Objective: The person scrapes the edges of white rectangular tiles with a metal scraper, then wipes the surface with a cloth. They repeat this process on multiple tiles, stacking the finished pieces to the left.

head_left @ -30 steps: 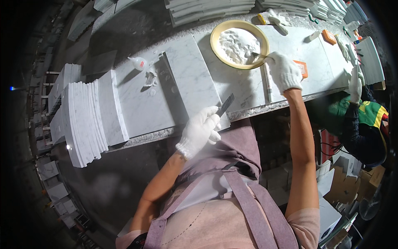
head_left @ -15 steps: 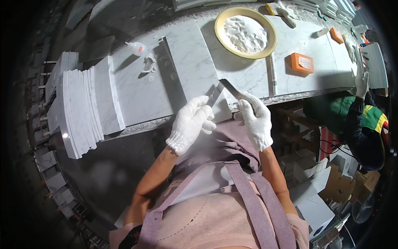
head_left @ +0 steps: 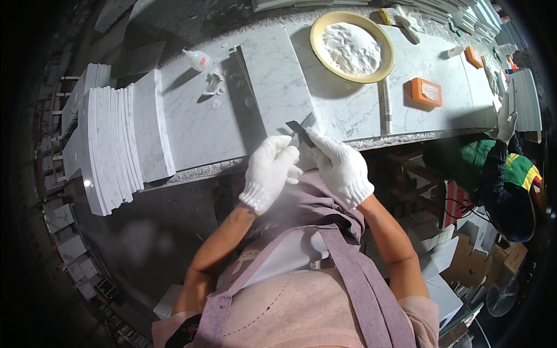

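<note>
My left hand [head_left: 270, 174], in a white knit glove, is closed with thumb and fingertips pinching a thin grey blade [head_left: 310, 120]. Most of that blade is hidden, and its tip shows past a darker one. In my gloved right hand [head_left: 342, 168] is a dark flat blade like a putty knife [head_left: 296, 129], crossing over the grey one. Both hands are close together above the near edge of a white marble slab [head_left: 278, 81]. Beyond them to the right is a yellow bowl [head_left: 387, 66] of white powder [head_left: 351, 49].
Marble slabs [head_left: 113, 145] stand in a row at the left. A squeeze bottle [head_left: 196, 60] and crumpled scrap [head_left: 214, 84] lie on the bench. An orange box [head_left: 426, 91] and white bar [head_left: 387, 107] are right of centre. Another person [head_left: 493, 168] works at the far right.
My right hand has moved left and nearer my left hand, turning the dark blade so that its tip points further left. My left hand has shifted slightly right.
</note>
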Demonstrator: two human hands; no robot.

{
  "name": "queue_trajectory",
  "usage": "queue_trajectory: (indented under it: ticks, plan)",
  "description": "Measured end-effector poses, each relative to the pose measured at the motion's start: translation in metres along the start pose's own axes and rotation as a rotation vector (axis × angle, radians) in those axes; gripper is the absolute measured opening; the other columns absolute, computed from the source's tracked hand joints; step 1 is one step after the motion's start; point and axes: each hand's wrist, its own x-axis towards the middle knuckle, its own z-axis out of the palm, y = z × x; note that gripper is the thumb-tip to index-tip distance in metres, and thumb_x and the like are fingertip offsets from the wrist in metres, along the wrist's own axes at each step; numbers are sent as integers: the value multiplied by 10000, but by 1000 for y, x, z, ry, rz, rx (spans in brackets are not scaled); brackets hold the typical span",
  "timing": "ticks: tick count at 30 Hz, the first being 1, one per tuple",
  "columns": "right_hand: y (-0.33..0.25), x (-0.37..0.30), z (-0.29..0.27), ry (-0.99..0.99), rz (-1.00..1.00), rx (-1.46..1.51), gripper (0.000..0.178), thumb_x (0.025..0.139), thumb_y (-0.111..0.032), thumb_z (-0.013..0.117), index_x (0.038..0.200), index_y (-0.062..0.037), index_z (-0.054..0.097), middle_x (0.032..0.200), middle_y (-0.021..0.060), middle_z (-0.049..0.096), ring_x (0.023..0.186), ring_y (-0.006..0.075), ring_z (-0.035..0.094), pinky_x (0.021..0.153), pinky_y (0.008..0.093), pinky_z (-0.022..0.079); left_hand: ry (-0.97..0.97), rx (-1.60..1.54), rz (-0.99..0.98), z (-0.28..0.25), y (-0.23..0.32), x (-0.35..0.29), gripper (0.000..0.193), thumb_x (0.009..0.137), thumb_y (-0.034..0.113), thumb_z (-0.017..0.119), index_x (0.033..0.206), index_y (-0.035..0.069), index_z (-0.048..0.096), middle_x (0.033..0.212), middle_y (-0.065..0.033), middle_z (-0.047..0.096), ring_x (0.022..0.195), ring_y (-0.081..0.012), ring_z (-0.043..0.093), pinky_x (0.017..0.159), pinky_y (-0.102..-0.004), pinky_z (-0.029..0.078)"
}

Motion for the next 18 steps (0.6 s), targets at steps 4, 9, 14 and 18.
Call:
queue_trajectory:
  ticks: [4, 9, 14, 18]
  plan:
    - [-2, 5, -2, 34, 62, 50, 398, 996, -100, 630, 1392, -107, 676, 1063, 179, 758, 926, 358, 741, 774, 408, 583, 21, -26, 7, 2, -3, 0, 316, 1031, 148, 639, 1278, -47, 603, 1027, -125, 703, 746, -157, 715, 618, -300, 610]
    - [-9, -9, 11, -14, 1, 67, 397, 995, -119, 648, 1391, -109, 682, 1077, 176, 761, 945, 352, 746, 789, 407, 586, 45, -3, 36, 1, -5, 2, 311, 1026, 143, 649, 1269, -47, 608, 1011, -112, 709, 747, -162, 716, 614, -300, 611]
    - [-4, 2, 8, 88, 107, 168, 417, 992, -97, 654, 1408, -89, 663, 1081, 183, 763, 929, 326, 762, 803, 390, 597, 56, -80, 15, 2, -4, -1, 309, 1020, 133, 661, 1257, -57, 605, 1025, -123, 716, 757, -170, 721, 615, -303, 615]
    - [-12, -5, 4, -39, -49, 176, 428, 966, -86, 683, 1393, -99, 672, 1044, 181, 759, 900, 335, 752, 792, 404, 589, 67, -34, 55, 2, -2, -3, 324, 1016, 136, 672, 1259, -67, 602, 1027, -125, 714, 752, -173, 719, 615, -310, 615]
